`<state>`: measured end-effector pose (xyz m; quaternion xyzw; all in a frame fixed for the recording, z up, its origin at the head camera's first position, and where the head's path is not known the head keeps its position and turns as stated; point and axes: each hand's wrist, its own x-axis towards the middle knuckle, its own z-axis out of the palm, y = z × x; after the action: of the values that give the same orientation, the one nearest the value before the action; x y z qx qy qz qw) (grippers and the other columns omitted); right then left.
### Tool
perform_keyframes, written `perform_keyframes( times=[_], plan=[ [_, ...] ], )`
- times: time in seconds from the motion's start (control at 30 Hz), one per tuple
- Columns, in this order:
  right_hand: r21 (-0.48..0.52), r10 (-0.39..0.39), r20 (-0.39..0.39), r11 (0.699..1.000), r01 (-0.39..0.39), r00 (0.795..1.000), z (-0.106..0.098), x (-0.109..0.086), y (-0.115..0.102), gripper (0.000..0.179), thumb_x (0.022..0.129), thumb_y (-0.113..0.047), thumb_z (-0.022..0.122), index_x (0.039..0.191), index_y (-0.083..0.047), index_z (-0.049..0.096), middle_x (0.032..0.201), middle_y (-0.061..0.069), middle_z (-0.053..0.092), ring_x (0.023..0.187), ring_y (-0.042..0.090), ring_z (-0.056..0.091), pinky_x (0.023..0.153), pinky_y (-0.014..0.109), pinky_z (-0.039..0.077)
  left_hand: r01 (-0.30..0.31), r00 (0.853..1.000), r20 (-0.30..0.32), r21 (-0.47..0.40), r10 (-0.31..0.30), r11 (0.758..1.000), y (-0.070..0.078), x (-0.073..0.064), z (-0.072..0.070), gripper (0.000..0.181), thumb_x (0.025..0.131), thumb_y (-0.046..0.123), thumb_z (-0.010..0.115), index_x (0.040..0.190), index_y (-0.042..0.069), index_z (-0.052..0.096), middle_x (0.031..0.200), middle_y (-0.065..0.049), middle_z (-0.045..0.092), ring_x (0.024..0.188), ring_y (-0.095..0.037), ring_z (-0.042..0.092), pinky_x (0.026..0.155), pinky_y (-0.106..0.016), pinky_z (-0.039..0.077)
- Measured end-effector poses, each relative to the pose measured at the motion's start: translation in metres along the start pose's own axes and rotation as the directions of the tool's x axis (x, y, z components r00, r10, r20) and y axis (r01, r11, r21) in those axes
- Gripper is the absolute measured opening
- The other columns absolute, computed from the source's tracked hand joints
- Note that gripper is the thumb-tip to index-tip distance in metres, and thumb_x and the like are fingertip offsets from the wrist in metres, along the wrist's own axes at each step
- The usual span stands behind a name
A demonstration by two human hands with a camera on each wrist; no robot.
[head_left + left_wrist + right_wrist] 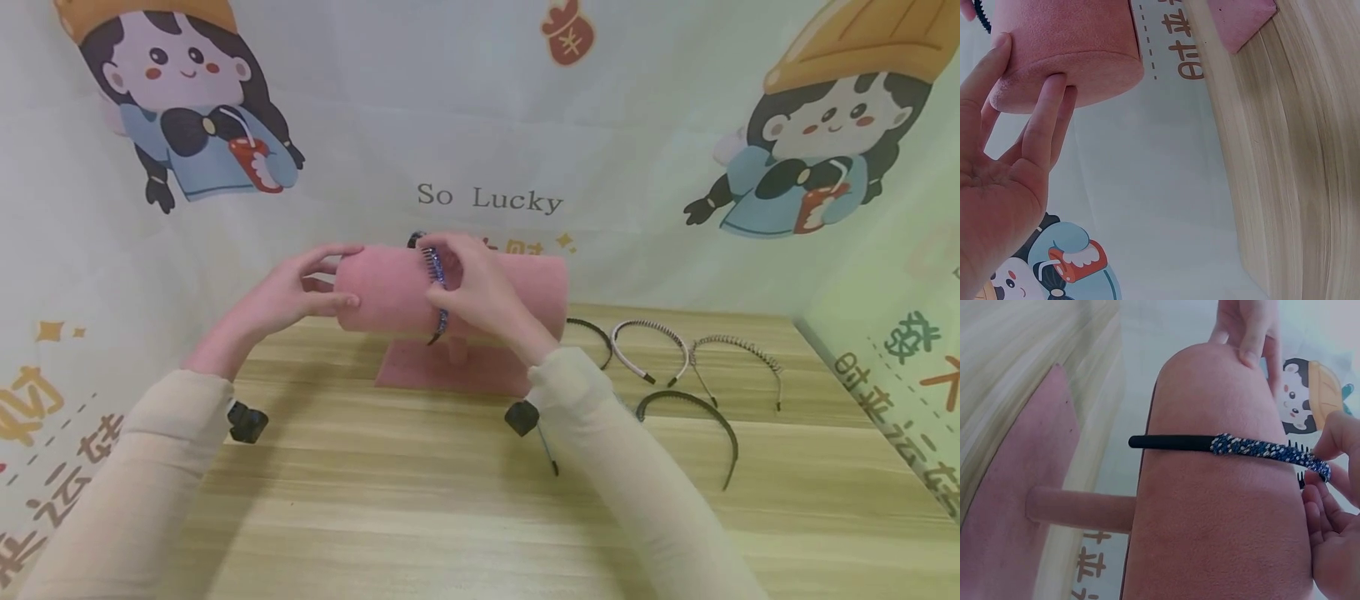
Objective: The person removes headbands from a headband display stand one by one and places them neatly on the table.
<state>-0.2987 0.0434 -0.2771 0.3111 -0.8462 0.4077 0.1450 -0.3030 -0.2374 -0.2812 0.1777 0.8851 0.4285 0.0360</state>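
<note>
A pink, velvety headband stand [386,292] has a thick horizontal roll on a short post and a flat base. Around the roll sits a black toothed headband [1254,447] with blue and silver sparkles; one black tip hangs down the front. My right hand [480,279] pinches the headband's sparkly upper part between thumb and fingers, as the right wrist view shows. At the roll's left end, my left hand [277,292] holds it, thumb on the curved side and fingers at the flat end face and over the top.
Right of the stand lie several headbands: a white one [621,357], a spiral wire one [738,342] and a dark one [693,395] nearer me. A thin blue one [547,450] is partly under my right sleeve. A printed cloth [480,150] hangs behind the wooden table [390,500].
</note>
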Motion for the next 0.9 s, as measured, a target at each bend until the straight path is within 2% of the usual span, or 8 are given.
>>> perform_keyframes(
  times=[0.13,0.3,0.6,0.77,0.9],
  plan=[
    [0.103,0.032,-0.012,0.994,-0.030,0.999,-0.002,-0.005,-0.003,0.053,0.081,0.000,0.067,0.131,-0.014,0.056,0.110,0.002,0.057,0.094,0.015,0.055,0.083,0.025,0.053,-0.008,1.000,-0.002,-0.007,0.008,1.000,0.000,0.001,0.000,0.069,0.089,0.030,0.073,0.149,0.034,0.038,0.143,-0.009,0.049,0.122,-0.031,0.061,0.090,-0.034,0.058],
    [0.137,0.106,-0.007,0.985,-0.104,0.994,-0.003,-0.010,-0.007,0.054,0.083,-0.001,0.068,0.132,-0.018,0.055,0.112,0.000,0.057,0.093,0.012,0.060,0.082,0.023,0.056,-0.008,1.000,-0.005,-0.006,0.008,1.000,0.000,0.002,0.001,0.069,0.089,0.030,0.073,0.149,0.033,0.039,0.142,-0.010,0.050,0.121,-0.031,0.061,0.089,-0.032,0.058],
    [0.298,0.192,-0.058,0.940,-0.167,0.980,0.000,-0.019,-0.009,0.049,0.085,-0.003,0.074,0.128,-0.013,0.053,0.110,0.007,0.054,0.088,0.016,0.062,0.083,0.025,0.058,-0.002,1.000,-0.006,-0.013,0.002,1.000,0.000,-0.001,0.001,0.070,0.089,0.029,0.073,0.150,0.033,0.038,0.143,-0.010,0.049,0.122,-0.032,0.061,0.090,-0.034,0.058],
    [0.251,0.198,-0.109,0.954,-0.166,0.974,-0.001,-0.022,-0.007,0.059,0.084,-0.006,0.076,0.135,-0.013,0.047,0.104,0.007,0.053,0.083,0.016,0.058,0.078,0.024,0.056,0.004,1.000,-0.006,-0.012,-0.004,1.000,0.000,-0.001,0.001,0.070,0.089,0.031,0.074,0.149,0.035,0.038,0.143,-0.010,0.048,0.122,-0.031,0.060,0.091,-0.037,0.058],
    [0.173,0.199,-0.098,0.968,-0.180,0.975,-0.004,-0.024,-0.009,0.064,0.085,-0.009,0.076,0.141,-0.013,0.045,0.103,0.007,0.057,0.083,0.016,0.059,0.075,0.024,0.056,0.011,1.000,-0.006,-0.010,-0.011,1.000,-0.001,0.000,0.000,0.071,0.089,0.032,0.074,0.150,0.036,0.037,0.144,-0.009,0.048,0.123,-0.031,0.060,0.093,-0.039,0.058]
  ],
)
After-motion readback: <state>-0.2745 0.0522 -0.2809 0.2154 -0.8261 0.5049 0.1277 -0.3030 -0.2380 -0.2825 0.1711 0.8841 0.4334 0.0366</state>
